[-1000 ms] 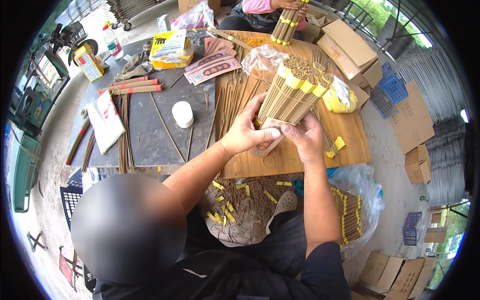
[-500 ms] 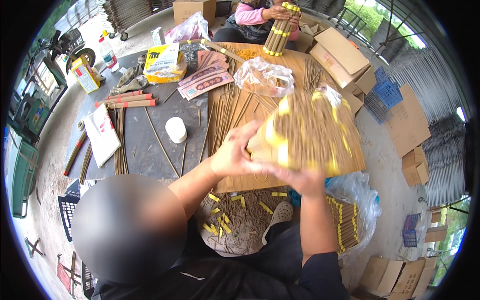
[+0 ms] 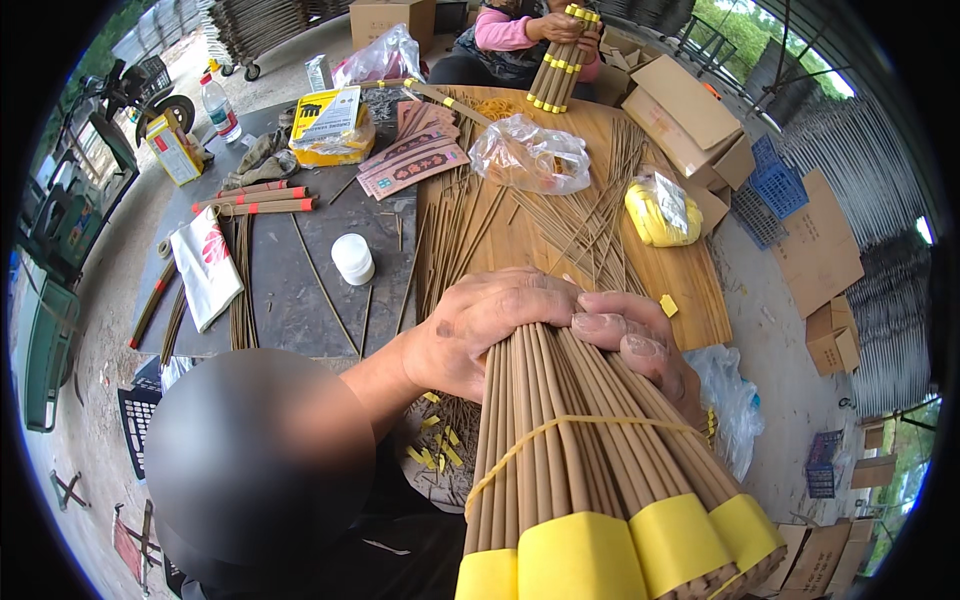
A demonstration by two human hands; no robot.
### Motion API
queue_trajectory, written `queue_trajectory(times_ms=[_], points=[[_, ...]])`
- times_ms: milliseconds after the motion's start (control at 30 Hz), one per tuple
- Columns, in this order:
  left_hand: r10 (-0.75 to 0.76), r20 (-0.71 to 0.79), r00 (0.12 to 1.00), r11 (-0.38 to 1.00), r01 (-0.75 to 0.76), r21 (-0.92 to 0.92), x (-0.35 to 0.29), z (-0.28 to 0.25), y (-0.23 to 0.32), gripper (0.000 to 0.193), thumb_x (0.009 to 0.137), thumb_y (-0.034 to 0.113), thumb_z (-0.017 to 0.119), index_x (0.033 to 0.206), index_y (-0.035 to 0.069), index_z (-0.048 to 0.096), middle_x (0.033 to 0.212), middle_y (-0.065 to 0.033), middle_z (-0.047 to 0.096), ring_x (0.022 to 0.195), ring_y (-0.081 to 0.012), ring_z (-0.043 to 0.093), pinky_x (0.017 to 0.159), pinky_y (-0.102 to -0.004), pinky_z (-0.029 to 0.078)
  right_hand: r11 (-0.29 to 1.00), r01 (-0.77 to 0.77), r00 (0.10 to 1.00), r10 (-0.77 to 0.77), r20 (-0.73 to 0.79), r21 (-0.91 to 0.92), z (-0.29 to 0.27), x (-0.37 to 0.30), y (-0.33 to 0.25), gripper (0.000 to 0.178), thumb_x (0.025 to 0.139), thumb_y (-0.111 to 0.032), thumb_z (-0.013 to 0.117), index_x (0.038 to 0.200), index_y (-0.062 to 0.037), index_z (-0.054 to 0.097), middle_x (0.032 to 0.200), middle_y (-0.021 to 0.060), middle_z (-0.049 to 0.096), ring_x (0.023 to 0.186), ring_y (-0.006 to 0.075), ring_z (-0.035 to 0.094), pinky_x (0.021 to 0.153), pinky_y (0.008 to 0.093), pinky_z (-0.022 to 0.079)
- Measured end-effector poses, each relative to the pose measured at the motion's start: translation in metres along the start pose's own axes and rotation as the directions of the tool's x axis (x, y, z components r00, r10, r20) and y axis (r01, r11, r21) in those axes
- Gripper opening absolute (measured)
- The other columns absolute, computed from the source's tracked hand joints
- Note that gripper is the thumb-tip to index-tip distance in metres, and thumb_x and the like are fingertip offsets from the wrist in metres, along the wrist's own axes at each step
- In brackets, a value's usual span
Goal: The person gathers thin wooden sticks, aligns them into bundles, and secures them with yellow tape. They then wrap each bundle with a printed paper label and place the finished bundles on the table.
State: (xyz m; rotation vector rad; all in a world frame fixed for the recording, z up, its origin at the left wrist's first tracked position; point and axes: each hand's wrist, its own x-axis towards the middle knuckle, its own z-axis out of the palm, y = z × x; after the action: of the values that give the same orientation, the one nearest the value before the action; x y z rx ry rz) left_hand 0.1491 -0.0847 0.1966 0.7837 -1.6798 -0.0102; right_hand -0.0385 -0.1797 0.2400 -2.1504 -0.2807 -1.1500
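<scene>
Brown incense sticks (image 3: 580,440), capped in yellow paper at the near ends and cinched by a yellow rubber band (image 3: 560,428), fill both my hands. My left hand (image 3: 490,335) wraps closed over the far end of the bundle, and my right hand (image 3: 645,345) grips it from the other side, fingers curled on top. The bundle is raised close to my face, above the near edge of the wooden counter (image 3: 690,290). Loose sticks (image 3: 590,215) lie scattered across the counter beyond, beside a clear plastic bag (image 3: 530,155) and a white lidded jar (image 3: 352,258). Across from me, another person's hands (image 3: 555,28) hold a similar bundle upright.
</scene>
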Motion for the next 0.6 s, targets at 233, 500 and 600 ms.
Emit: queue_trajectory(times_ms=[233, 500, 600], points=[[0.018, 0.003, 1.0, 1.0, -0.018, -0.025, 0.0042, 0.0038, -0.0007, 0.048, 0.079, 0.019, 0.085, 0.116, -0.002, 0.063, 0.106, -0.0196, 0.071, 0.099, -0.0387, 0.073, 0.088, -0.0462, 0.059, 1.0, -0.004, 1.0, 0.005, -0.025, 0.025, -0.0019, 0.0028, -0.006, 0.046, 0.083, -0.013, 0.081, 0.126, -0.0089, 0.063, 0.115, 0.017, 0.076, 0.106, 0.041, 0.069, 0.09, 0.0467, 0.058], [-0.003, -0.002, 1.0, 0.999, 0.003, -0.043, -0.0012, 0.004, -0.0007, 0.049, 0.08, 0.023, 0.085, 0.116, -0.002, 0.063, 0.108, -0.0201, 0.072, 0.1, -0.038, 0.073, 0.089, -0.0463, 0.059, 1.0, -0.026, 1.0, 0.026, 0.013, -0.01, -0.0022, 0.0054, -0.0069, 0.044, 0.084, -0.017, 0.08, 0.124, -0.0096, 0.064, 0.115, 0.0135, 0.076, 0.105, 0.0387, 0.069, 0.088, 0.0454, 0.057], [-0.008, 0.019, 1.0, 0.998, 0.009, -0.054, 0.0007, 0.009, -0.0023, 0.051, 0.079, 0.025, 0.086, 0.116, -0.002, 0.062, 0.111, -0.021, 0.072, 0.103, -0.0388, 0.073, 0.091, -0.0468, 0.058, 0.997, -0.02, 1.0, 0.021, 0.019, -0.077, -0.0082, 0.0063, -0.0112, 0.042, 0.085, -0.021, 0.079, 0.122, -0.0105, 0.064, 0.114, 0.0111, 0.077, 0.104, 0.0356, 0.07, 0.089, 0.0458, 0.055]])
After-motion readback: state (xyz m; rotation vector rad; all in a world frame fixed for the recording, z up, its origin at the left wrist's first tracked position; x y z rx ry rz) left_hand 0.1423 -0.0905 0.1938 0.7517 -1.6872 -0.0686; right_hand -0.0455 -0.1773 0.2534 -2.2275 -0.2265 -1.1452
